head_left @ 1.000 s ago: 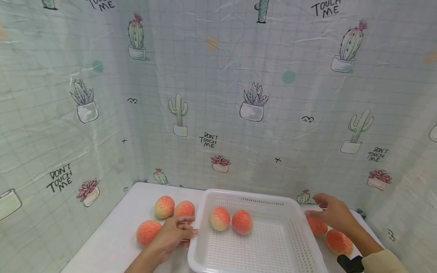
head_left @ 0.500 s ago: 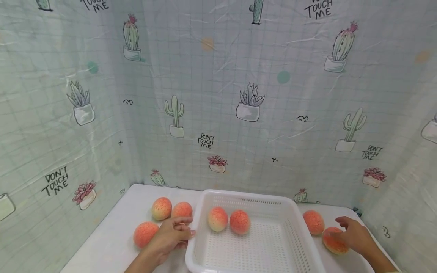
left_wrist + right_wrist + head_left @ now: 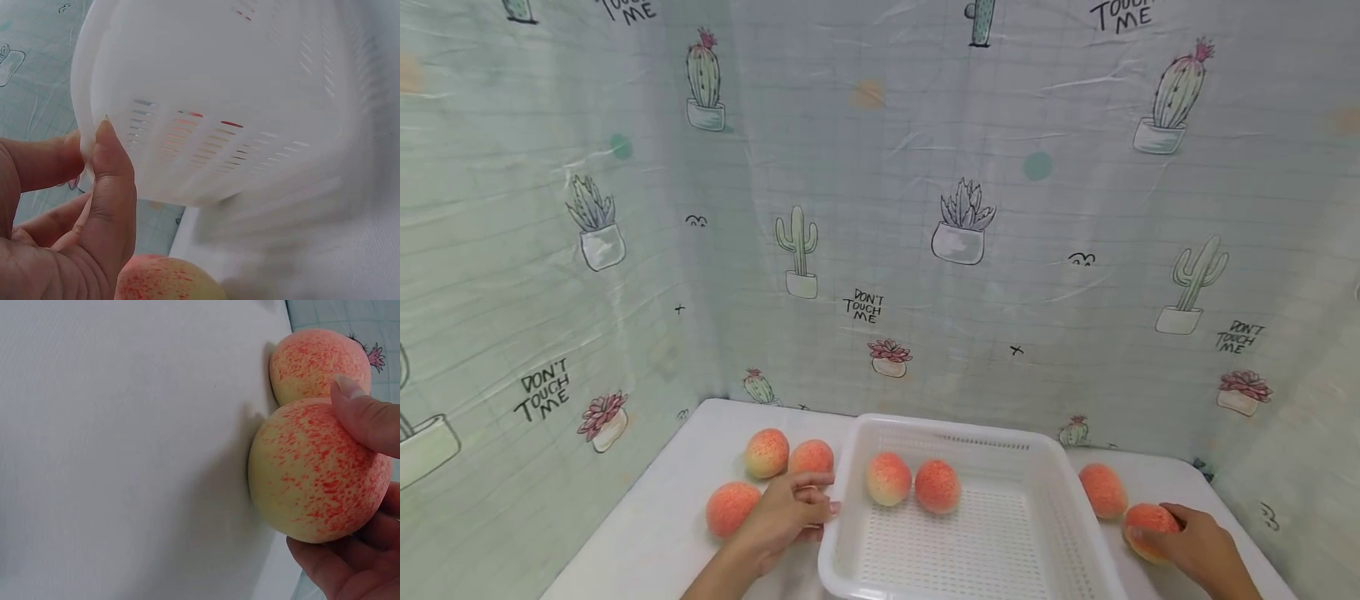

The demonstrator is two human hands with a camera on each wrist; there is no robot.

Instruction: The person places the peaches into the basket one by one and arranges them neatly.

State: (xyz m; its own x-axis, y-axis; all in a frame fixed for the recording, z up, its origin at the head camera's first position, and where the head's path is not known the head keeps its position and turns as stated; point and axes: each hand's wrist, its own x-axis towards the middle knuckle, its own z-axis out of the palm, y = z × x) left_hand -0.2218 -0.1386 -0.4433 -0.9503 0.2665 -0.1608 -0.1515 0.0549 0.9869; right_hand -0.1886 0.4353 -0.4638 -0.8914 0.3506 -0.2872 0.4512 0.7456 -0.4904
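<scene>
A white plastic basket (image 3: pixel 992 542) with slotted walls stands on the table, two peaches (image 3: pixel 889 479) inside near its back left. My left hand (image 3: pixel 782 517) pinches the basket's left rim between thumb and fingers, as the left wrist view shows closely. Right of the basket, my right hand (image 3: pixel 1206 546) grips a red and yellow peach (image 3: pixel 319 475), thumb on one side and fingers curled on the other. Just behind it sits another peach (image 3: pixel 1103 490), outside the hand. Whether the gripped peach touches the table is hard to tell.
Several peaches lie left of the basket: one at the back (image 3: pixel 767 453), one close to the basket wall (image 3: pixel 812 460), one nearer the front (image 3: pixel 732 509). The white table (image 3: pixel 647 517) meets a cactus-print sheet (image 3: pixel 880 208) at its back and sides.
My right hand has moved from above the back right peach, rightward and toward me, and has taken hold of the nearer one. My left hand stays on the basket rim.
</scene>
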